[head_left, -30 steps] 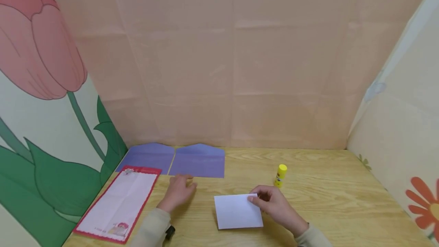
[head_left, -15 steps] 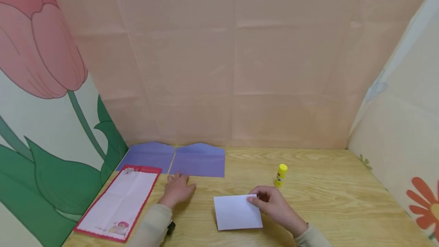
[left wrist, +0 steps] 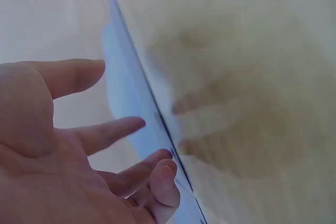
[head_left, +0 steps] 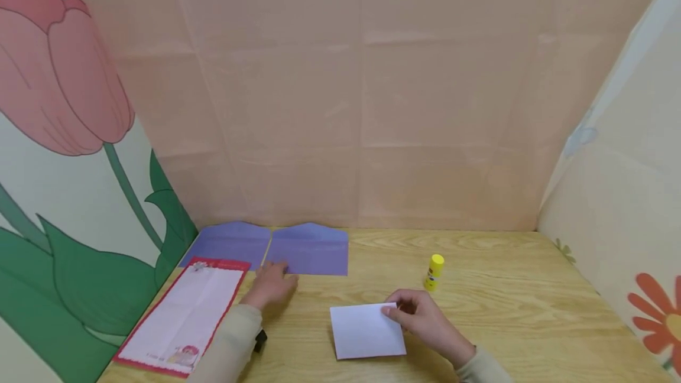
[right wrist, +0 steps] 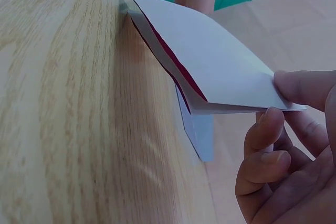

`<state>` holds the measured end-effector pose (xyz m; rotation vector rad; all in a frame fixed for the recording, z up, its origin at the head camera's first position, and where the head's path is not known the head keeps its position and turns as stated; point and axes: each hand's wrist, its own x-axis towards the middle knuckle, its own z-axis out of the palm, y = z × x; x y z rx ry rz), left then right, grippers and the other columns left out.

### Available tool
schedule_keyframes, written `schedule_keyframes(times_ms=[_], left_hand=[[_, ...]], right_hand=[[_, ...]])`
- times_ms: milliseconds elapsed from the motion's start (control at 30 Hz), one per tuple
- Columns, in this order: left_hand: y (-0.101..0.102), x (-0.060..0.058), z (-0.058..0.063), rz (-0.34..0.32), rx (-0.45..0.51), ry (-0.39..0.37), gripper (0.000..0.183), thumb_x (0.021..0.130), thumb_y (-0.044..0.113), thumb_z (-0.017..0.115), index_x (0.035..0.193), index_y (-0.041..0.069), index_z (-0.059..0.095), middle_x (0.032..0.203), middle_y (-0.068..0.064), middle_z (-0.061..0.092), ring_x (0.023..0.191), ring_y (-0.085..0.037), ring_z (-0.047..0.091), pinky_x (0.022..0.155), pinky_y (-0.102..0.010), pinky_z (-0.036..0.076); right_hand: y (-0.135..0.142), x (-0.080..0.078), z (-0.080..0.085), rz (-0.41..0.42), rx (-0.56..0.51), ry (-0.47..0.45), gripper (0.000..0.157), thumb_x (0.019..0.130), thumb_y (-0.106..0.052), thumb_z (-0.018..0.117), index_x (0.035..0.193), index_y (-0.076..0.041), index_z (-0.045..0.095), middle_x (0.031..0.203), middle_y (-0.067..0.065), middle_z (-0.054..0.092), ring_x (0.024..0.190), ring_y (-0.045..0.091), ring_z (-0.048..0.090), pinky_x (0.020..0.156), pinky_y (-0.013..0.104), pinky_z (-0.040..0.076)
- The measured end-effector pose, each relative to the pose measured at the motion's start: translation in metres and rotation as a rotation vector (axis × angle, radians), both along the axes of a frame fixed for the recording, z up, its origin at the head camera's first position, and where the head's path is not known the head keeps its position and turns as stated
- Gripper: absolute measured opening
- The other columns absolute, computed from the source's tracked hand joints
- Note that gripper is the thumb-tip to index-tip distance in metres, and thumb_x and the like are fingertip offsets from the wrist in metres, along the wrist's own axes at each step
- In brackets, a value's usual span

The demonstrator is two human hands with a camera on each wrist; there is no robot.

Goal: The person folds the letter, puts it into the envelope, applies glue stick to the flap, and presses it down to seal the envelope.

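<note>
A folded sheet of paper [head_left: 367, 331], white outside with a red edge showing between its layers [right wrist: 205, 56], is pinched at its upper right corner by my right hand [head_left: 425, 319]. Thumb and fingers press from opposite sides, and the sheet tilts above the table. Two purple envelopes, a left one [head_left: 229, 245] and a right one [head_left: 314, 253], lie side by side with flaps raised toward the back. My left hand [head_left: 271, 285] reaches to their front edge near the gap, fingers loosely spread. In the left wrist view, the fingertips [left wrist: 137, 123] are beside an envelope's edge; contact is unclear.
A red-bordered letter sheet [head_left: 183, 315] with faint creases lies on the left of the wooden table [head_left: 505, 312]. A yellow glue stick [head_left: 434, 272] stands upright right of centre. Pinkish sheeting [head_left: 362, 105] covers the back, and printed walls flank both sides.
My left hand has moved slightly left and forward, its fingertips now reaching over the envelopes' front edge. The right hand keeps its pinch on the folded paper, which has shifted very little.
</note>
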<state>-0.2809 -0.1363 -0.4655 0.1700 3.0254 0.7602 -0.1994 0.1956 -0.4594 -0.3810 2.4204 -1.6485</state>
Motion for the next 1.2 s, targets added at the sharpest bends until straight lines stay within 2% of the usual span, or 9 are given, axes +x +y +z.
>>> schedule_keyframes(times_ms=[200,300,433,667,867,1100,1200], left_hand=[[-0.013,-0.013,0.004,-0.057,-0.037,0.005,0.042,0.089,0.028,0.057,0.120,0.001,0.061,0.121,-0.024,0.056,0.116,-0.050,0.041,0.095,-0.059,0.031],[-0.015,-0.015,-0.001,-0.083,-0.046,0.007,0.039,0.088,0.027,0.058,0.116,0.000,0.064,0.118,-0.022,0.059,0.115,-0.047,0.045,0.096,-0.057,0.029],[-0.012,-0.013,-0.007,-0.079,-0.040,0.002,0.040,0.088,0.027,0.058,0.116,0.000,0.063,0.119,-0.025,0.057,0.116,-0.047,0.043,0.098,-0.057,0.031],[-0.004,-0.005,-0.004,-0.073,-0.040,-0.009,0.037,0.087,0.029,0.061,0.114,0.004,0.065,0.119,-0.026,0.052,0.109,-0.046,0.041,0.085,-0.058,0.042],[0.001,0.003,-0.006,-0.074,-0.062,-0.002,0.033,0.087,0.031,0.062,0.112,0.009,0.067,0.116,-0.020,0.054,0.105,-0.038,0.043,0.079,-0.053,0.044],[0.003,0.007,-0.001,-0.088,-0.078,-0.005,0.032,0.086,0.029,0.065,0.110,0.009,0.067,0.112,-0.017,0.056,0.101,-0.034,0.045,0.079,-0.050,0.044],[0.002,0.005,0.002,-0.082,-0.085,0.008,0.037,0.084,0.027,0.067,0.113,0.005,0.064,0.111,-0.019,0.057,0.105,-0.038,0.047,0.083,-0.054,0.043]], right_hand=[[-0.001,0.001,0.000,-0.005,-0.005,-0.010,0.024,0.086,-0.030,0.067,0.094,-0.007,0.067,0.080,0.005,0.058,0.062,0.009,0.048,0.052,0.022,0.045],[-0.001,0.001,-0.002,-0.012,-0.003,-0.011,0.022,0.087,-0.028,0.067,0.094,-0.007,0.067,0.080,0.005,0.058,0.061,0.009,0.048,0.051,0.022,0.045],[0.001,-0.001,-0.005,-0.021,0.005,-0.011,0.024,0.086,-0.031,0.067,0.094,-0.008,0.067,0.078,0.004,0.057,0.061,0.010,0.049,0.051,0.023,0.045],[0.002,-0.005,-0.012,-0.072,0.025,-0.012,0.024,0.083,-0.028,0.071,0.096,-0.008,0.067,0.080,0.006,0.058,0.063,0.011,0.052,0.051,0.027,0.050],[0.004,-0.008,-0.018,-0.101,0.109,0.030,0.018,0.081,-0.022,0.072,0.092,-0.008,0.068,0.073,0.004,0.054,0.058,0.010,0.047,0.047,0.023,0.043],[0.006,-0.009,-0.023,-0.079,0.113,0.059,0.017,0.081,-0.018,0.072,0.091,-0.006,0.067,0.072,0.004,0.053,0.057,0.008,0.049,0.046,0.025,0.046],[0.007,-0.009,-0.026,-0.068,0.161,0.121,0.015,0.081,-0.019,0.072,0.090,-0.008,0.067,0.074,0.002,0.057,0.062,0.007,0.050,0.051,0.023,0.046]])
